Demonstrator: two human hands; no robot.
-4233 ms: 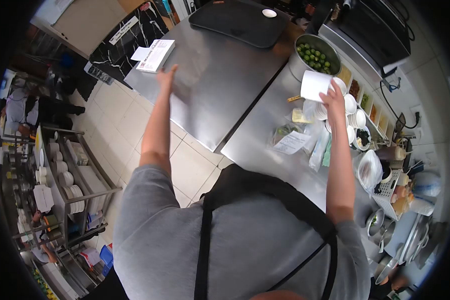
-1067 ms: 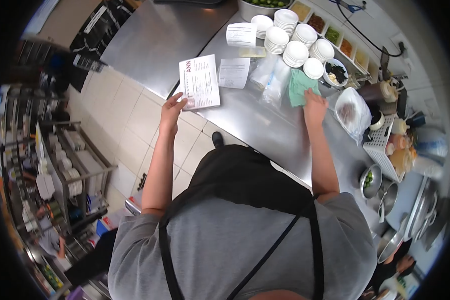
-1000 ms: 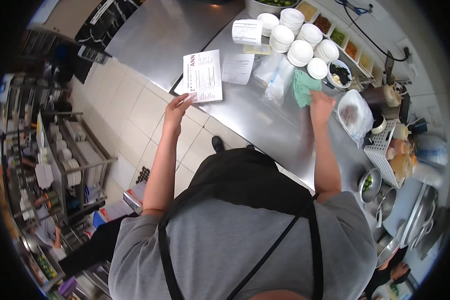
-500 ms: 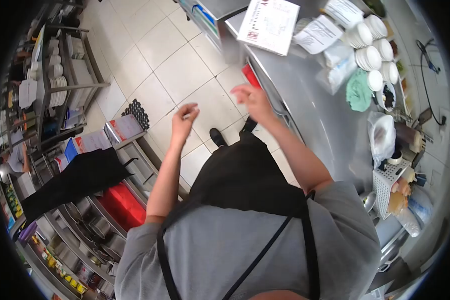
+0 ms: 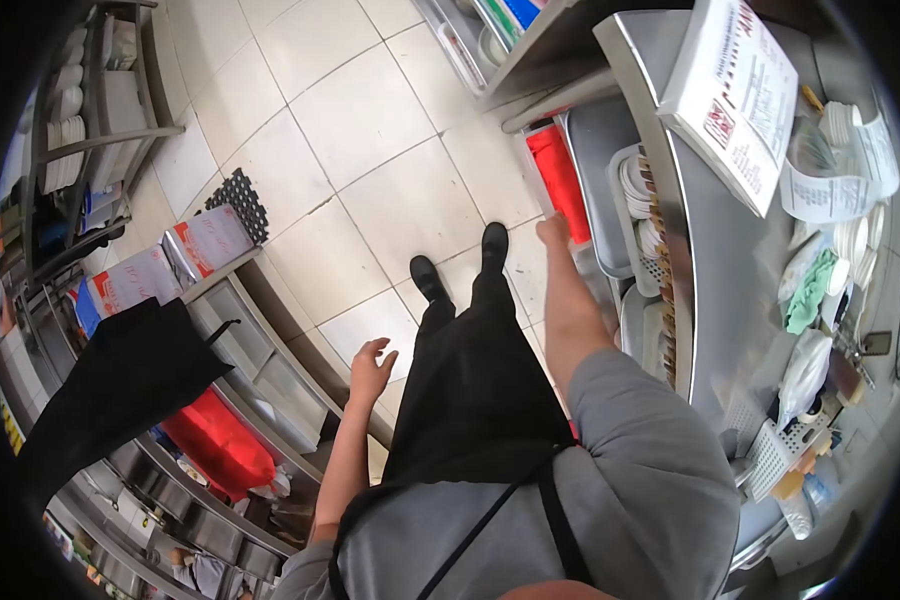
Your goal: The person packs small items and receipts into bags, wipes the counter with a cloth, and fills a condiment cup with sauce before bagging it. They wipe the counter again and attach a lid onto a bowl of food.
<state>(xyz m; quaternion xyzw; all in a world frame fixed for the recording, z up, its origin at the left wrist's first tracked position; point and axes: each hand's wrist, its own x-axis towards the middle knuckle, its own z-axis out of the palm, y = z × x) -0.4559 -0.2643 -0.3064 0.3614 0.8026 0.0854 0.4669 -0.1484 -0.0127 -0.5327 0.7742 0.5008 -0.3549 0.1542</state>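
Wearing black apron (image 5: 465, 400); holding nothing in left hand (image 5: 372, 375), lifted beside apron with fingers parted and softly bent, probably just for balance. Reaching right hand (image 5: 553, 232) low beside the counter, right at near end of red folded item (image 5: 558, 180); can't tell if touching or gripping, with fingers bunched and fingertips out of sight. Stowed under the counter, that red item, just beside grey plastic tub (image 5: 604, 150); next along, white perforated basket (image 5: 633, 190) with stacked white dishes, likely kept low to spare the steel counter (image 5: 715, 330). Up on top, toward the wall: green cloth (image 5: 810, 290), likely left there within easy grabbing range. Toward far end: curling printed slips (image 5: 820, 200), then white box with red lettering (image 5: 735, 100), perhaps parked near the edge for easy pickup. Versus half a second ago: right hand moved from over open floor to beside the under-counter storage; left hand lower in view, still empty; box and slips still on counter, now nearer right side of view.
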